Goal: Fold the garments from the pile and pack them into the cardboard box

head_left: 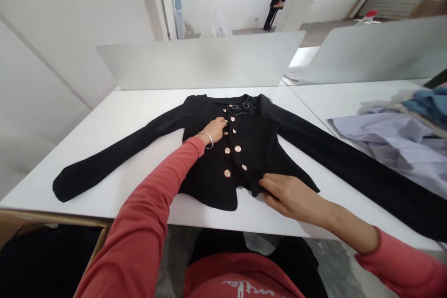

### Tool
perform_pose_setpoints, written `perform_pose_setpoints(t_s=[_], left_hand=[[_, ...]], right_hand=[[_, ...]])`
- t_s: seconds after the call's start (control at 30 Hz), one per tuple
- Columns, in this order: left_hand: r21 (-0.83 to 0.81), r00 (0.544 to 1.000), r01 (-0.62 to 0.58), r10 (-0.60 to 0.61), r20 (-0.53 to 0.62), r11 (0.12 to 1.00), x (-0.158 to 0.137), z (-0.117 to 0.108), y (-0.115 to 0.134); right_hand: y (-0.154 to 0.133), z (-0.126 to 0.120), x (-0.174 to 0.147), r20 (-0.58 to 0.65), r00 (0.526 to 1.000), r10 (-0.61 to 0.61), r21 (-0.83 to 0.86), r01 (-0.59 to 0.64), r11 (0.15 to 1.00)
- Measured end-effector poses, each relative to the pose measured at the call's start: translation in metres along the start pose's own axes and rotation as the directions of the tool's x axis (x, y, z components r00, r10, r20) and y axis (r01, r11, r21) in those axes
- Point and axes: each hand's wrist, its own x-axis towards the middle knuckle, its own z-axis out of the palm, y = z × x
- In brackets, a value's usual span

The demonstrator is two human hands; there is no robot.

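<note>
A black jacket (206, 167) lies spread on the white table, its sleeves stretched out to both sides. Gold buttons (238, 148) run in two columns down its front, and a black flower trim (246, 106) sits near the collar. My left hand (215, 129), with a silver bangle at the wrist, has its fingers closed at the upper button row; the fingertips pinch at the front there. Lower down, my right hand (289, 195) grips the bottom hem of the front panel, thumb and fingers closed on the cloth.
Frosted divider panels (209, 63) stand along the table's far edge. Pale lavender and blue cloth (391, 135) is heaped at the right. A cardboard box (52, 216) with dark contents sits below the left front edge. Far back, a person (277, 2) stands at a small stand.
</note>
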Motion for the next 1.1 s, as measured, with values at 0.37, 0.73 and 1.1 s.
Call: perform_pose_setpoints(t_s=[0.37, 0.73, 1.1], left_hand=[[0.097, 0.995, 0.097, -0.096, -0.020, 0.991, 0.069, -0.013, -0.032], [0.198, 0.975, 0.056, -0.096, 0.200, 0.979, 0.121, -0.019, -0.061], [0.203, 0.974, 0.041, -0.085, 0.212, 0.978, 0.120, -0.037, -0.072]], right_hand=[[0.087, -0.064, 0.075, 0.080, 0.980, 0.183, 0.281, -0.198, 0.939], [0.203, -0.013, 0.194, -0.027, 0.938, 0.346, 0.088, -0.342, 0.936], [0.230, -0.005, 0.200, -0.030, 0.976, 0.216, 0.032, -0.216, 0.976]])
